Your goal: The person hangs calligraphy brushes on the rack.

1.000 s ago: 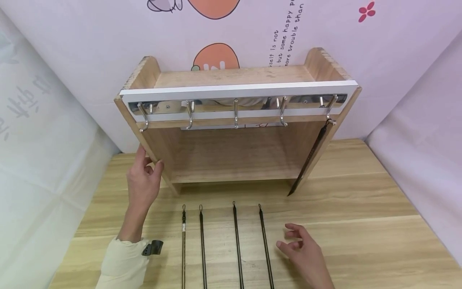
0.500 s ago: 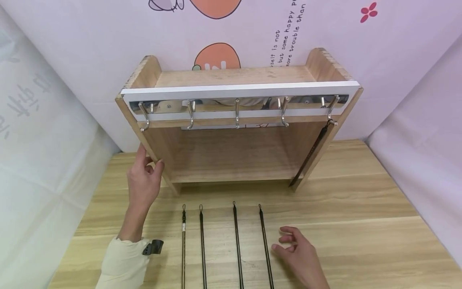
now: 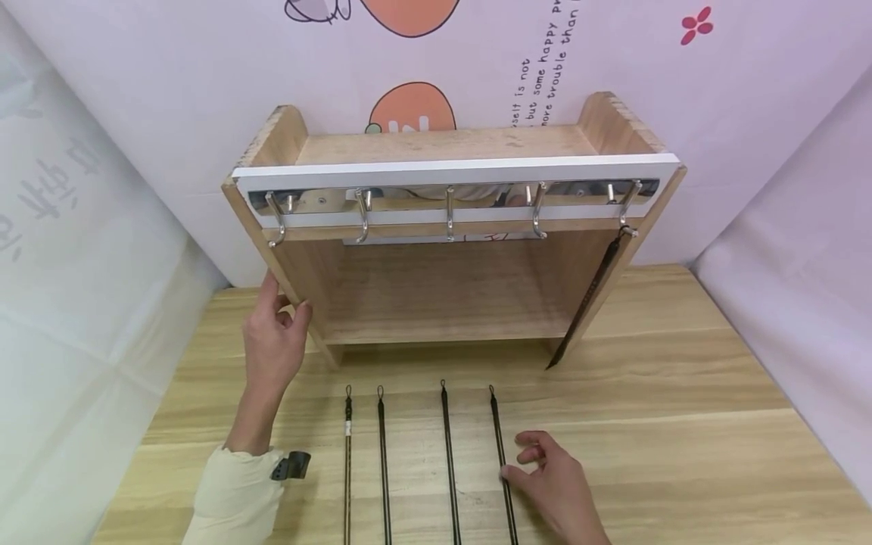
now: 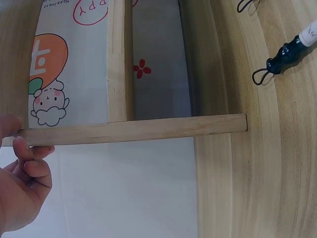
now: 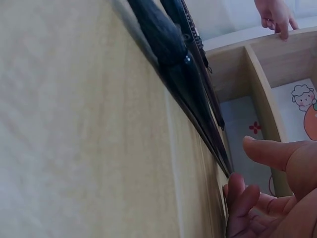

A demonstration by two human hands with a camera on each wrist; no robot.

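Note:
My left hand [image 3: 274,341] grips the left side panel [image 4: 148,130] of a wooden rack, thumb on the front edge and fingers behind. On the table my right hand [image 3: 555,484] is beside the rightmost calligraphy brush [image 3: 499,435]; its thumb tip overlaps the handle in the head view, and the fingers are loosely bent. The right wrist view shows the dark bristles and ferrule of a brush [image 5: 183,74] close up. More brushes lie parallel to the left: one with a white label [image 3: 348,462], two plain dark. Another brush [image 3: 587,303] hangs by its loop from the rack's rightmost hook.
A shiny metal strip [image 3: 409,198] with several hooks runs across the rack's white front board [image 3: 436,168]. The rack stands at the back of the wooden table [image 3: 681,439], against a printed cloth [image 3: 477,45]. White cloth [image 3: 88,318] borders the left and right sides.
My right hand has moved left, up to the rightmost lying brush. The hanging brush's lower end has swung slightly. My left hand stays on the side panel.

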